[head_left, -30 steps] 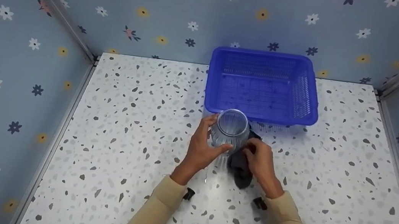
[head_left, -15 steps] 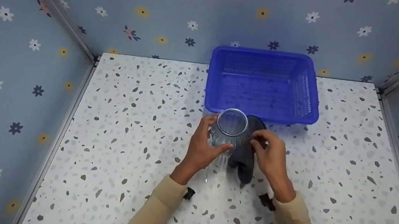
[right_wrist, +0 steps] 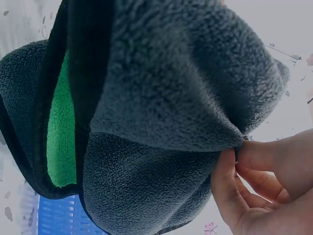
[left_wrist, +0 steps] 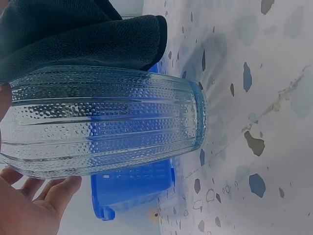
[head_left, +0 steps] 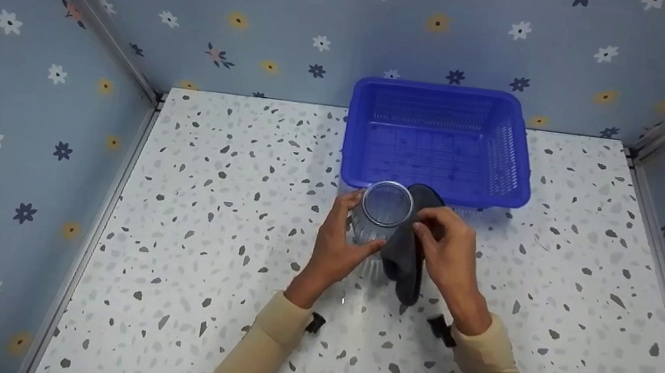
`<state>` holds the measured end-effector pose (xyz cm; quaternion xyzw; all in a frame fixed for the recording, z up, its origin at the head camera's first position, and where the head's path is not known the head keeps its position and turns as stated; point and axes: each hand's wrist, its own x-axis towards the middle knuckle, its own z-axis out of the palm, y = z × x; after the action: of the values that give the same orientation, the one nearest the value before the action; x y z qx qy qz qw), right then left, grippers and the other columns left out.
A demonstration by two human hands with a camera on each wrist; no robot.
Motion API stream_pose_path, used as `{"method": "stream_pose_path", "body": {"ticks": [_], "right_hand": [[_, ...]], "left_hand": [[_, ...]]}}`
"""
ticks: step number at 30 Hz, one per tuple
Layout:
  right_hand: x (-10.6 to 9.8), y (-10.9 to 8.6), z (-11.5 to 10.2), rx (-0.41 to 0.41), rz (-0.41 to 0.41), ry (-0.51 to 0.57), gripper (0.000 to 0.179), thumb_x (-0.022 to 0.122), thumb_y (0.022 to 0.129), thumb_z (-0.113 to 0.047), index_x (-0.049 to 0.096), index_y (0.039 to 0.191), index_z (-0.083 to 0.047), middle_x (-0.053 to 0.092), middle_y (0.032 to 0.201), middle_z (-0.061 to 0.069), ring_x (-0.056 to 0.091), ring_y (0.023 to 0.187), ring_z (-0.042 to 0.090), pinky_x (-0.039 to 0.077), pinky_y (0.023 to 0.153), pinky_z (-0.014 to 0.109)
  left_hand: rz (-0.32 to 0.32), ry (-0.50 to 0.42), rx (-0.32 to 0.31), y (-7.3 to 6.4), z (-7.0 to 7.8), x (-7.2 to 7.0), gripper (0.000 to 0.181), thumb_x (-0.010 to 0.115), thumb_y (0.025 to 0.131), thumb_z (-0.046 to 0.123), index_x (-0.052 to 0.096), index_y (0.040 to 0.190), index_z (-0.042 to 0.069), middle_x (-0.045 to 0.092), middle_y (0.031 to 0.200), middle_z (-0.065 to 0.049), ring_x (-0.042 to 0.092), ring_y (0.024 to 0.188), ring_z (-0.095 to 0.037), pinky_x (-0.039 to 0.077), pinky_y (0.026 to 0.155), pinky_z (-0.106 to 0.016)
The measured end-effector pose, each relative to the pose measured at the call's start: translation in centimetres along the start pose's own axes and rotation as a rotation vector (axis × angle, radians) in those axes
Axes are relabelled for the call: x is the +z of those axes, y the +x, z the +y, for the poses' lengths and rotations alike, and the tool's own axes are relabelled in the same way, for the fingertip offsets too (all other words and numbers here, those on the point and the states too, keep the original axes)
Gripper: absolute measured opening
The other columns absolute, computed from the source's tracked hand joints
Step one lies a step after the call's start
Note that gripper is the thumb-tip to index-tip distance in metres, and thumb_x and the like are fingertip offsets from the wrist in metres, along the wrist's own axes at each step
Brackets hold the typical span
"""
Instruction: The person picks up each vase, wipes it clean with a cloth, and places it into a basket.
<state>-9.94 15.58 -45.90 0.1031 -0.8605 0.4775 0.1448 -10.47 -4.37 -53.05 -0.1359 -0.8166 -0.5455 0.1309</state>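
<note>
A clear ribbed glass jar (head_left: 386,209) with a dotted texture stands upright in front of the basket. My left hand (head_left: 341,245) grips its left side, the thumb across the near face and the fingers behind. In the left wrist view the jar's (left_wrist: 112,122) base meets the tabletop. A dark grey fleecy cloth (head_left: 408,254) hangs against the jar's right side. Between thumb and fingertips my right hand (head_left: 453,247) pinches a fold of it. The right wrist view shows the cloth's (right_wrist: 161,98) black edging and a green underside.
A blue plastic basket (head_left: 434,196) with perforated walls sits at the back, just behind the jar. The white speckled tabletop (head_left: 225,217) is bordered by blue flowered panels (head_left: 276,25) at the back and sides.
My right hand has shifted right and slightly up with the cloth, which now shows more beside the jar and reaches nearer the basket. My left hand and the jar have stayed put.
</note>
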Motion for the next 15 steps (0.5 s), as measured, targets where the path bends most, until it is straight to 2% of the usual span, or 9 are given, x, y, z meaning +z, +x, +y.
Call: {"method": "stream_pose_path", "body": {"ticks": [11, 15], "right_hand": [[-0.05, -0.19, 0.15, 0.009, -0.025, -0.024, 0.009, 0.074, 0.093, 0.01, 0.075, 0.1, 0.004, 0.072, 0.095, 0.016, 0.071, 0.077, 0.024, 0.055, 0.066, 0.023], [-0.04, -0.54, 0.73, 0.043, -0.036, -0.003, 0.011, 0.072, 0.093, 0.012, 0.074, 0.1, 0.004, 0.07, 0.095, 0.019, 0.072, 0.082, 0.027, 0.058, 0.066, 0.024]], "left_hand": [[-0.002, -0.004, -0.001, -0.03, 0.03, -0.04, 0.08, 0.094, 0.081, 0.024, 0.048, 0.142, 0.001, 0.051, 0.153, -0.017, 0.051, 0.142, -0.032, 0.047, 0.114, -0.047], [-0.007, -0.013, 0.005, -0.04, 0.08, 0.04, 0.081, 0.094, 0.082, 0.028, 0.047, 0.142, 0.001, 0.05, 0.155, -0.017, 0.05, 0.143, -0.031, 0.049, 0.111, -0.045]]}}
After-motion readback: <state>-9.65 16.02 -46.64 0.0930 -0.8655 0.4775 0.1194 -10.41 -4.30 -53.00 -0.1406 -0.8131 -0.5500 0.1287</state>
